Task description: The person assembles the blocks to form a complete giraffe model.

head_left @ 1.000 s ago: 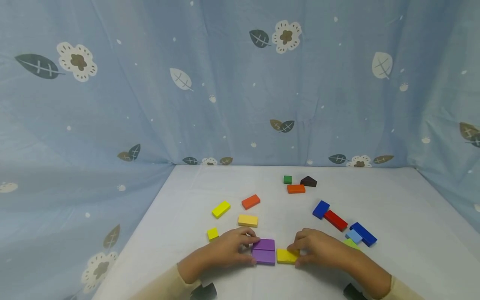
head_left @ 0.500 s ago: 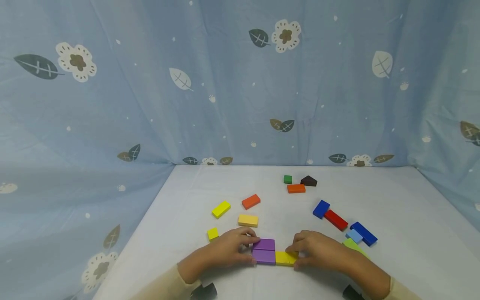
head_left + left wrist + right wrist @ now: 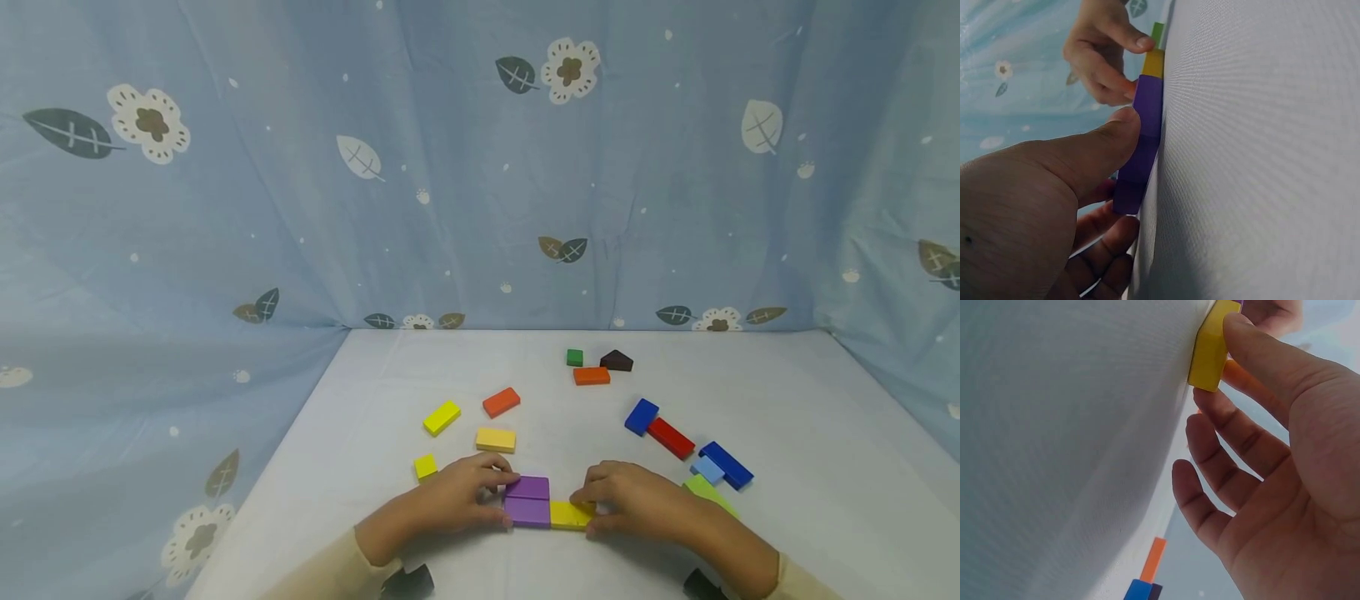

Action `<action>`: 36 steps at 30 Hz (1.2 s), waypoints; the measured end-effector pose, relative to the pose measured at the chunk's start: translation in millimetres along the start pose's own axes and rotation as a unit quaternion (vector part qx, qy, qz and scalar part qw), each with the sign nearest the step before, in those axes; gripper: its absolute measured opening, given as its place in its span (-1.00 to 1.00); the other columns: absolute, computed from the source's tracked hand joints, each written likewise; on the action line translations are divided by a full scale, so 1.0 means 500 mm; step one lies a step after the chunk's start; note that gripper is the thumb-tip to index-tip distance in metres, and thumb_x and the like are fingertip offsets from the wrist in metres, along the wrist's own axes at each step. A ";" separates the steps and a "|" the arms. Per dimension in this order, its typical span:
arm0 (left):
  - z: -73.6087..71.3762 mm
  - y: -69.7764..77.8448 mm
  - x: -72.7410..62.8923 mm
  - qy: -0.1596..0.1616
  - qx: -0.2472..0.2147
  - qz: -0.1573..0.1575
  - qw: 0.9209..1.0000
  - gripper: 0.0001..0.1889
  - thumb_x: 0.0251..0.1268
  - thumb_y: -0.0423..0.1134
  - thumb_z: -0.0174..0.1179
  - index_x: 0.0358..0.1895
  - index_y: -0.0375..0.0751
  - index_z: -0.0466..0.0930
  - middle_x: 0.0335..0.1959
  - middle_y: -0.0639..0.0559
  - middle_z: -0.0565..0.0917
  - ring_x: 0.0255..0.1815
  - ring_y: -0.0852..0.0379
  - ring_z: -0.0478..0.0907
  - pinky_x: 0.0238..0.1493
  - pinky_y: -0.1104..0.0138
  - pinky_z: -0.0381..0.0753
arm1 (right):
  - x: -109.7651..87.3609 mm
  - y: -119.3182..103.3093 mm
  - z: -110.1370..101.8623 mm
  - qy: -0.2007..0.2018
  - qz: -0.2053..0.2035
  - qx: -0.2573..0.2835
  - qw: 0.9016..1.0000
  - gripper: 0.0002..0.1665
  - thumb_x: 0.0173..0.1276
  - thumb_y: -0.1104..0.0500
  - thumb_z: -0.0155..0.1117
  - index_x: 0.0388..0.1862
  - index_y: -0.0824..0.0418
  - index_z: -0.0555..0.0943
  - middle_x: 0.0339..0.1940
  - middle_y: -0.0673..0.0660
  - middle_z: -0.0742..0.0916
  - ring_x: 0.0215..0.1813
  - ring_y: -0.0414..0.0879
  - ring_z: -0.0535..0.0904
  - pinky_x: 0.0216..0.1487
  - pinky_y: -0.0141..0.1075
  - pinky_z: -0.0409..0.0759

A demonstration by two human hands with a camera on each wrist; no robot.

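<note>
Two purple blocks lie flat, one [image 3: 531, 487] right behind the other [image 3: 529, 513]. My left hand [image 3: 459, 497] holds the pair at their left end, thumb at the front one and index finger at the rear one. Against the front purple block's right end sits a yellow block [image 3: 567, 516], pinched by my right hand [image 3: 637, 498] between thumb and index finger. Seen from the right wrist, the other fingers of the right hand [image 3: 1272, 462] spread loosely beside the yellow block [image 3: 1211, 353]. The left thumb covers part of the purple side [image 3: 1146, 115] in the left wrist view.
Beyond my left hand lie a small yellow block [image 3: 425, 466], a long yellow one [image 3: 442, 418], a pale-yellow one [image 3: 496, 440] and an orange one [image 3: 502, 402]. Green [image 3: 574, 357], orange [image 3: 592, 376] and dark triangular [image 3: 617, 361] blocks are farther back. Blue [image 3: 726, 465], red [image 3: 671, 438] and lime [image 3: 708, 493] blocks lie right.
My right hand has slid the yellow block slightly left, closing the narrow gap to the front purple block. My left hand and the purple blocks have stayed put.
</note>
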State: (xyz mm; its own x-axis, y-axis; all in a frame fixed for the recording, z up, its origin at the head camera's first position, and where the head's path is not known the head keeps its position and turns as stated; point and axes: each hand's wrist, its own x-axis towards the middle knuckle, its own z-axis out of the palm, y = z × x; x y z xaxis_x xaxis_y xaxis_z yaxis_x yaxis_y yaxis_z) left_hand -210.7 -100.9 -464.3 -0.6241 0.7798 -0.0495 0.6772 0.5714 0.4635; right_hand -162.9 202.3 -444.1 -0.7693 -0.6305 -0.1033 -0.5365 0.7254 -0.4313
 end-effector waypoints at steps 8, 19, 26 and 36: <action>-0.001 -0.001 0.002 -0.002 0.001 -0.011 1.000 -0.34 0.12 0.31 0.24 0.30 0.20 0.50 0.15 0.38 0.41 -0.03 0.39 0.38 0.06 0.36 0.47 | 0.005 -0.002 -0.001 -0.002 0.009 -0.004 1.000 -0.59 0.14 -0.18 0.46 -0.02 -0.18 0.73 -0.30 -0.35 0.59 -0.25 -0.37 0.46 -0.11 -0.37 0.58; -0.001 -0.003 0.004 0.001 0.002 -0.004 1.000 -0.34 0.12 0.31 0.24 0.30 0.19 0.51 0.14 0.38 0.42 -0.03 0.39 0.39 0.04 0.37 0.48 | 0.038 -0.012 -0.013 -0.011 0.006 -0.013 1.000 -0.57 0.24 -0.24 0.34 0.02 -0.13 0.72 -0.29 -0.33 0.60 -0.18 -0.35 0.50 -0.12 -0.32 0.59; -0.001 -0.001 0.003 0.000 0.007 -0.001 1.000 -0.34 0.13 0.33 0.22 0.30 0.18 0.51 0.15 0.35 0.43 -0.04 0.39 0.40 0.02 0.38 0.49 | 0.071 -0.011 -0.024 0.001 0.012 -0.019 1.000 -0.58 0.31 -0.22 0.27 0.06 -0.11 0.70 -0.21 -0.27 0.63 -0.09 -0.27 0.54 -0.04 -0.19 0.60; 0.001 -0.003 0.002 0.003 0.003 0.008 1.000 -0.34 0.14 0.33 0.20 0.30 0.15 0.52 0.14 0.35 0.43 -0.06 0.39 0.40 -0.02 0.42 0.48 | 0.135 -0.009 -0.034 0.039 -0.020 -0.058 0.997 -0.52 0.33 -0.16 0.29 0.20 -0.09 0.62 0.05 -0.12 0.62 0.12 -0.14 0.54 0.11 -0.13 0.54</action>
State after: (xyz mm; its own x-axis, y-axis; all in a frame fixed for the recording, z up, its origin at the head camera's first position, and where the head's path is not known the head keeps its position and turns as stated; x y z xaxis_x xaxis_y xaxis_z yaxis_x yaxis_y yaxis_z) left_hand -212.1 -100.7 -465.3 -0.6155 0.7873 -0.0363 0.6894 0.5601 0.4593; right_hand -218.3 161.3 -433.8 -0.7686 -0.6395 -0.0170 -0.6001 0.7300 -0.3270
